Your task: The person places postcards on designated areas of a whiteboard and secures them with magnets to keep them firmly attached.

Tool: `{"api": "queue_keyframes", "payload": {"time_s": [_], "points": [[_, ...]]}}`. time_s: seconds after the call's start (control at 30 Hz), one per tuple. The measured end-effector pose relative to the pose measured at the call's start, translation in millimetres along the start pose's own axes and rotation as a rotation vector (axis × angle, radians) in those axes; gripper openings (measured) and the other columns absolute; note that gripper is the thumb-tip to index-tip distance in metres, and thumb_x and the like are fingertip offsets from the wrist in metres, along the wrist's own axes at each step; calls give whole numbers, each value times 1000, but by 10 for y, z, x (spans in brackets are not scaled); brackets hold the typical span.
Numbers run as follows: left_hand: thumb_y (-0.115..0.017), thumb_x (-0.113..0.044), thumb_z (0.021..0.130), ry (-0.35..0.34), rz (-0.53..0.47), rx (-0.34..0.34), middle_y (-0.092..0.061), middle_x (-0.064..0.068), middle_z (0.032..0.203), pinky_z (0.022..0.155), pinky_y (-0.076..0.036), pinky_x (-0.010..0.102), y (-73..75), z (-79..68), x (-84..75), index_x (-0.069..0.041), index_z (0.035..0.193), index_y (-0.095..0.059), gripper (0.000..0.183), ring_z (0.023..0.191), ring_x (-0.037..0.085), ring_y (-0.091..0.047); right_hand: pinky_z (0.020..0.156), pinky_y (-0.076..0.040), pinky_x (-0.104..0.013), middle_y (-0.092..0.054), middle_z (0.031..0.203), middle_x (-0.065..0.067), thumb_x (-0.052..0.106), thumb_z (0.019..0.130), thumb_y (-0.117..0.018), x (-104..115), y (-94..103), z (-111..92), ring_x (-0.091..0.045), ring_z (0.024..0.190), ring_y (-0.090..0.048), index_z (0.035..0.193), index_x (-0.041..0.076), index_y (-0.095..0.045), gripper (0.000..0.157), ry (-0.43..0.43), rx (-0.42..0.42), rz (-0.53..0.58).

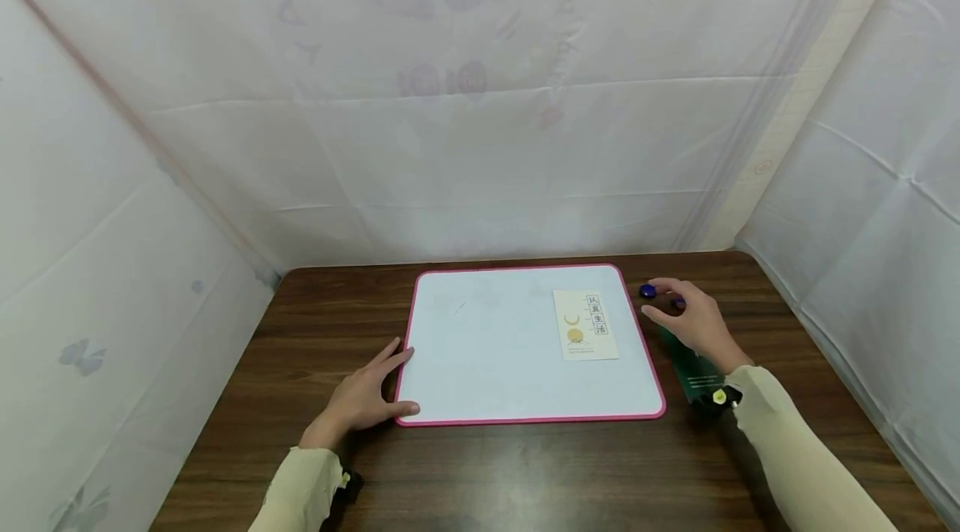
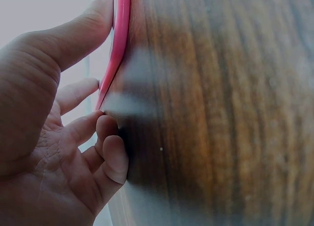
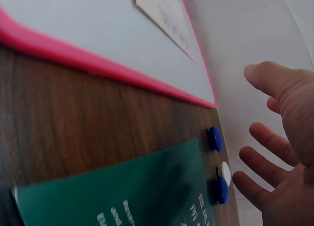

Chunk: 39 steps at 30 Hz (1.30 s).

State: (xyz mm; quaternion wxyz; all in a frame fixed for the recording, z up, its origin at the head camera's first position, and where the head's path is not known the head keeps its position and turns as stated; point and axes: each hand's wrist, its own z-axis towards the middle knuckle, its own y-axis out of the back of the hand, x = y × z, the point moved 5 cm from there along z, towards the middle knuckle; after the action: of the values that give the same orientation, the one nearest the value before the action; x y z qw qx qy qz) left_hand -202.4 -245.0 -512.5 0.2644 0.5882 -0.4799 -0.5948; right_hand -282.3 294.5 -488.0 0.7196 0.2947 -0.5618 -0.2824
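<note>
A white whiteboard [image 1: 480, 348] with a pink frame lies flat on the table. My left hand [image 1: 362, 394] rests at its left edge, thumb on the lower left corner and fingers spread along the frame; the left wrist view shows fingertips right at the pink rim [image 2: 120, 34]. A cream card [image 1: 587, 325] with printed characters and a gold moon lies on the board's right part. Beyond the board's right edge, my right hand [image 1: 697, 322] hovers with parted thumb and fingers near a round blue magnet [image 1: 647, 291]. Another blue magnet [image 3: 221, 190] lies beside a white round piece [image 3: 225, 173].
A dark green card [image 3: 122, 191] with white print lies on the brown wooden table [image 1: 517, 474], partly under my right wrist in the head view. White sheeting [image 1: 465, 165] hangs behind the table and at both sides.
</note>
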Motion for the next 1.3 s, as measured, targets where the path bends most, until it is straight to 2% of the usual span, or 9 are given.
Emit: {"api": "queue_keyframes", "payload": {"time_s": [0.13,0.47,0.7,0.9,1.13,1.3], "points": [[-83,-58,79,3,-3,1,-25,12,169,103,-33,77,7,-2,-13,-20,158,-44,96,140,48,-44,104,-40,-68,-54,140,-26,35,97,-74,-57,32,-5,-48,129,-49,143,7,-55,57,-17,6,-26],[-83,-57,79,0,-8,-3,-26,13,168,103,-33,77,22,-12,-27,-19,158,-44,95,140,49,-44,103,-34,-76,-47,146,-31,37,98,-72,-158,64,1,-54,133,-42,146,4,-51,63,-31,5,-58],[-83,-57,79,7,-6,0,-26,13,169,103,-34,77,13,-12,-20,-19,157,-45,95,140,49,-44,104,-31,-76,-47,146,-32,30,95,-76,-211,105,19,-55,134,-40,145,0,-51,63,5,-30,-57],[-83,-58,79,5,-9,-1,-25,12,169,103,-34,77,1,-3,-15,-20,158,-44,95,140,49,-44,107,-27,-77,-44,149,-34,31,95,-76,-266,142,37,-56,137,-35,148,0,-47,68,-17,-25,-76],[-83,-58,80,-26,-13,-15,-27,11,168,100,-37,76,1,-9,-7,-20,158,-44,95,138,49,-46,109,-20,-75,-44,147,-37,29,94,-77,-325,176,52,-57,135,-37,148,-5,-44,72,10,-24,-91],[-83,-58,80,-33,-15,-19,-27,12,168,100,-37,77,1,-8,-4,-19,157,-45,95,138,49,-46,109,-20,-74,-42,147,-38,31,95,-76,-393,190,73,-56,133,-38,149,-7,-41,75,-14,-16,-126]]}}
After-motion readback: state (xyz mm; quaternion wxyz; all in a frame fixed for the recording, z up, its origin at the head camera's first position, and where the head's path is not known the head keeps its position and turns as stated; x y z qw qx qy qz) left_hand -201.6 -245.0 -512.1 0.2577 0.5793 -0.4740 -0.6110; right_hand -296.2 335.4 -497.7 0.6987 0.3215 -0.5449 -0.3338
